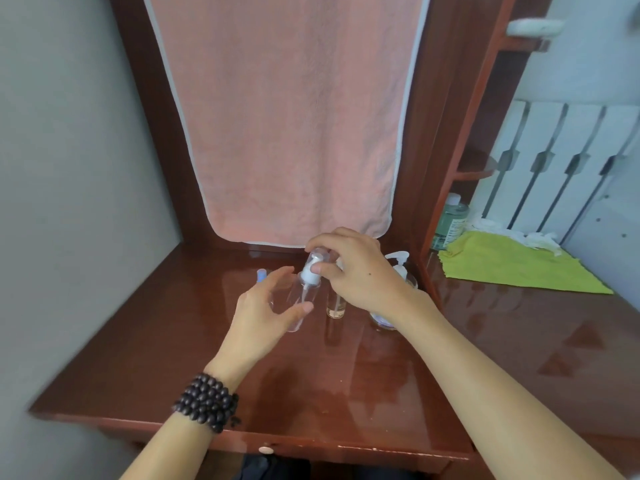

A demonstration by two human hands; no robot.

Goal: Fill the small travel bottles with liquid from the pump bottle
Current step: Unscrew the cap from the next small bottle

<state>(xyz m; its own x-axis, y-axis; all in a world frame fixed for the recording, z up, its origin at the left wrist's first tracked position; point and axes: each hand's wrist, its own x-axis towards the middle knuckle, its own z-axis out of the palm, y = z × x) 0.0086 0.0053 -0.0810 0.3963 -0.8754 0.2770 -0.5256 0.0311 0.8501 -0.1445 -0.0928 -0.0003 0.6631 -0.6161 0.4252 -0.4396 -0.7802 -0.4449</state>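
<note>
My left hand (268, 313) holds a small clear travel bottle (304, 299) around its body, above the brown desk (173, 358). My right hand (353, 271) pinches the bottle's white spray head and clear cap (311, 268) from above. A second clear travel bottle (335, 306) stands on the desk just right of it, with a little liquid at the bottom. The pump bottle (398, 268), clear with a white pump head, stands behind my right wrist, mostly hidden. A small blue-topped item (261, 275) sits behind my left hand.
A pink towel (287, 116) hangs at the back of the desk. To the right are a wooden shelf post (460, 133), a green liquid bottle (450, 220), a yellow-green cloth (512, 265) and crumpled white tissue (512, 233). A grey wall (69, 168) bounds the left.
</note>
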